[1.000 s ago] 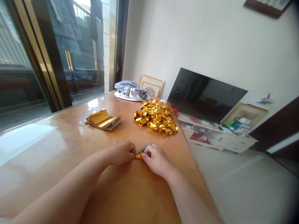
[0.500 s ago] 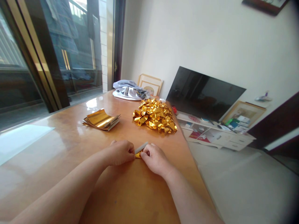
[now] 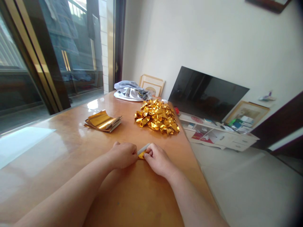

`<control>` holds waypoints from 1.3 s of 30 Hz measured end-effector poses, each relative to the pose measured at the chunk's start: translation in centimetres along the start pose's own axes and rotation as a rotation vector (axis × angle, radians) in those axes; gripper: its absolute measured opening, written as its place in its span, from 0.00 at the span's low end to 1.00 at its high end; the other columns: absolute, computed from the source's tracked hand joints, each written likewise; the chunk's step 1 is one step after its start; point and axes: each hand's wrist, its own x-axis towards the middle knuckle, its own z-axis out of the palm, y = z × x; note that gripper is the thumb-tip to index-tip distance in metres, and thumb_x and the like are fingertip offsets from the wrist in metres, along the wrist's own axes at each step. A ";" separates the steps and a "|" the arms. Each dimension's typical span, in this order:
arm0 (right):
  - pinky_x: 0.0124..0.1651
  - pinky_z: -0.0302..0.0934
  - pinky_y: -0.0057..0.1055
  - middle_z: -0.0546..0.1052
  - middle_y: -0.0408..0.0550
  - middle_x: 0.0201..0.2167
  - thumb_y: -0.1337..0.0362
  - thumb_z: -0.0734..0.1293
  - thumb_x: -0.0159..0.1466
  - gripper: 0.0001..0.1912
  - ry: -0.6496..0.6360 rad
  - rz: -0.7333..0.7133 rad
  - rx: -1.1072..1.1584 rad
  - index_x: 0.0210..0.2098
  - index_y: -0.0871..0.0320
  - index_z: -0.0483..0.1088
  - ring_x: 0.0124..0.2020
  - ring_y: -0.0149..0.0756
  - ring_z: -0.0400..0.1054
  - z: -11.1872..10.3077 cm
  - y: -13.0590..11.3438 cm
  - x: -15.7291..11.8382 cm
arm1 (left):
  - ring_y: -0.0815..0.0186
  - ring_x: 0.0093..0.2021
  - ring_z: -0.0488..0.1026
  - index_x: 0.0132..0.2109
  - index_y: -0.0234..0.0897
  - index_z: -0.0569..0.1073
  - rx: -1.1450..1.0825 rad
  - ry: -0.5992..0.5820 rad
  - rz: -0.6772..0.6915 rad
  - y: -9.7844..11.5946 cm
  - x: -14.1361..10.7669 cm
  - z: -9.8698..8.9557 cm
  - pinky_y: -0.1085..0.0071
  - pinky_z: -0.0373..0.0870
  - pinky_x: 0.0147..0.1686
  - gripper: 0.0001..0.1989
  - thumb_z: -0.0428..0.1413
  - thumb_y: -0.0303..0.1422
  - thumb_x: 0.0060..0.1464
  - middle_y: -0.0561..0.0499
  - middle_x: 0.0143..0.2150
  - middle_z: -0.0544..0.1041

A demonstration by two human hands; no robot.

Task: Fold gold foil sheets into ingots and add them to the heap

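Toward the near end of the glossy honey-brown wooden surface (image 3: 71,138), the head view shows a small folded gold foil strip with a silver back (image 3: 142,154) pinched between the person's 2 hands. Its long axis slants from lower left to upper right, with the gold fold low and the silver end rising away from the person. The left hand (image 3: 121,155) is curled, its fingertips closed on the strip's lower left end. The right hand (image 3: 157,160) is also curled, its fingers pressed against the gold fold; it looks slightly nearer the strip's bulk, though the fingers hide part of it. Farther up the surface lie a loose heap of crumpled gold foil pieces (image 3: 156,117) and, to its left, a stack of flat gold foil sheets (image 3: 103,122). Beyond them is a rumpled grey cloth bundle (image 3: 131,93). Off the surface's right side, a black flat-screen television (image 3: 205,93) leans behind a low white cabinet (image 3: 217,135).
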 end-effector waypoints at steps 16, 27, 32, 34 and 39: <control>0.35 0.53 0.27 0.73 0.42 0.32 0.65 0.66 0.65 0.06 -0.009 -0.030 -0.068 0.32 0.55 0.65 0.34 0.33 0.63 -0.4 -0.4 0.0 | 0.55 0.40 0.77 0.31 0.40 0.76 0.015 0.003 -0.014 0.4 -0.3 -0.4 0.57 0.62 0.46 0.17 0.47 0.42 0.59 0.45 0.38 0.82; 0.36 0.53 0.27 0.72 0.42 0.32 0.66 0.66 0.65 0.05 -0.005 -0.035 -0.085 0.32 0.55 0.65 0.35 0.33 0.63 -0.4 -0.4 0.0 | 0.54 0.39 0.76 0.32 0.40 0.75 0.039 0.044 -0.023 0.2 0.1 0.4 0.55 0.61 0.46 0.15 0.48 0.41 0.58 0.45 0.38 0.82; 0.38 0.54 0.28 0.72 0.43 0.33 0.67 0.66 0.64 0.06 -0.014 -0.036 -0.088 0.31 0.55 0.64 0.36 0.34 0.64 -0.3 -0.4 0.1 | 0.56 0.38 0.76 0.34 0.40 0.74 0.042 0.081 -0.021 0.4 0.1 0.6 0.56 0.61 0.45 0.12 0.50 0.40 0.57 0.47 0.36 0.81; 0.38 0.54 0.28 0.72 0.43 0.33 0.67 0.66 0.64 0.06 -0.020 -0.039 -0.088 0.32 0.55 0.64 0.36 0.34 0.64 -0.4 -0.4 0.1 | 0.57 0.38 0.76 0.38 0.42 0.74 0.034 0.117 0.010 0.3 0.2 0.7 0.57 0.60 0.46 0.10 0.50 0.39 0.57 0.48 0.36 0.81; 0.38 0.54 0.29 0.72 0.43 0.34 0.68 0.66 0.64 0.04 -0.040 -0.031 -0.097 0.33 0.55 0.65 0.37 0.34 0.65 -0.4 -0.5 0.1 | 0.56 0.46 0.76 0.46 0.49 0.76 -0.026 0.121 0.113 0.3 0.3 0.7 0.58 0.60 0.48 0.13 0.49 0.35 0.58 0.50 0.44 0.82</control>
